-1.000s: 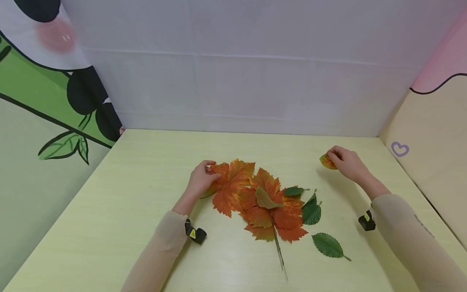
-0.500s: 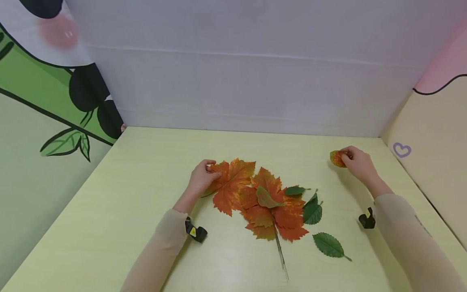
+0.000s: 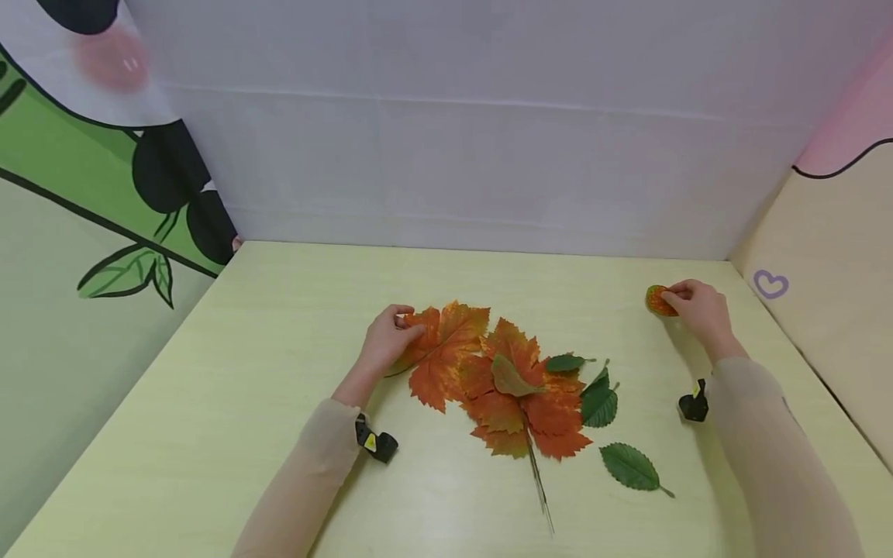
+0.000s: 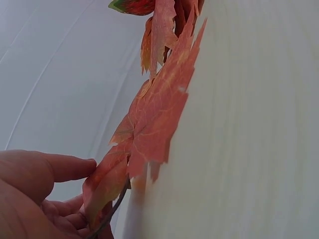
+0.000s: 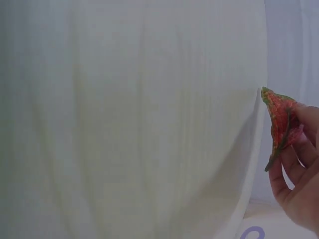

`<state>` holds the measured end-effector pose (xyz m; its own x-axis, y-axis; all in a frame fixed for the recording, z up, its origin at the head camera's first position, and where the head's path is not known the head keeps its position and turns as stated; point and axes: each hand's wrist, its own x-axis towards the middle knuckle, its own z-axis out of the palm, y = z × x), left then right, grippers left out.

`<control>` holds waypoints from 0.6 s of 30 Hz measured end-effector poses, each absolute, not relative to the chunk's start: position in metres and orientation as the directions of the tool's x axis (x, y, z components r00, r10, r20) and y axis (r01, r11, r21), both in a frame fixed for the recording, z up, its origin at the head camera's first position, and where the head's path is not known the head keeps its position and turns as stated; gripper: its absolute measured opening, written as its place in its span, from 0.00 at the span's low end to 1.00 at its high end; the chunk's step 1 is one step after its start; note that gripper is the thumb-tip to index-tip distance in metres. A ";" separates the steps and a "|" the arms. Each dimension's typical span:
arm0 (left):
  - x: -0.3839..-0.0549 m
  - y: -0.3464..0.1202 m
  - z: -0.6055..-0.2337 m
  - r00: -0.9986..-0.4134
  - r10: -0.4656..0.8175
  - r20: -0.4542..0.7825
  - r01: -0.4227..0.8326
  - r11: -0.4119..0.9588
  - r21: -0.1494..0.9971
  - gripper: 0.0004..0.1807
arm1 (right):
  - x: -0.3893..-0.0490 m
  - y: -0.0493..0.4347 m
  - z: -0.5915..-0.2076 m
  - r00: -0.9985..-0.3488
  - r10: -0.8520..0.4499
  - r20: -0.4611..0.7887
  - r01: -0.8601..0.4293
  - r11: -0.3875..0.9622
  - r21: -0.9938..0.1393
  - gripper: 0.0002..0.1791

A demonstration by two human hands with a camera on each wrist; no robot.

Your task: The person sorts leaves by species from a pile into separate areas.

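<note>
At the left, my left hand (image 3: 385, 339) pinches the edge of a large orange artificial leaf (image 3: 449, 349) between thumb and fingers. In the left wrist view the thumb presses the front of this jagged leaf (image 4: 152, 129), with its dark stem below. My right hand (image 3: 703, 310), far right, pinches a small orange leaf with a green rim (image 3: 659, 301); the right wrist view shows that small leaf (image 5: 281, 119) held above the table. Between the hands lies a bunch of orange leaves (image 3: 558, 418) with thin stems pointing to the front, and a curled greenish leaf (image 3: 512, 377) on top.
Several green leaves lie right of the bunch, among them a single serrated leaf (image 3: 630, 466) nearer the front. The pale table (image 3: 209, 434) meets a white cloth backdrop (image 3: 488, 178) at the back and a printed panel (image 3: 830, 310) on the right.
My right hand has moved to the right with the small orange leaf, away from the bunch. The left hand and its large leaf have stayed in place.
</note>
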<state>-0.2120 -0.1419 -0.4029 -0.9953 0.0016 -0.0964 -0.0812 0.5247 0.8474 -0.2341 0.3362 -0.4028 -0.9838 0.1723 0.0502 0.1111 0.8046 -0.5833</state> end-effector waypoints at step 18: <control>-0.211 -0.142 -0.405 -0.992 -0.028 -0.122 -0.119 0.514 0.850 0.22 | -0.247 0.358 -0.415 -0.970 0.232 -0.075 0.226 0.735 -0.640 0.27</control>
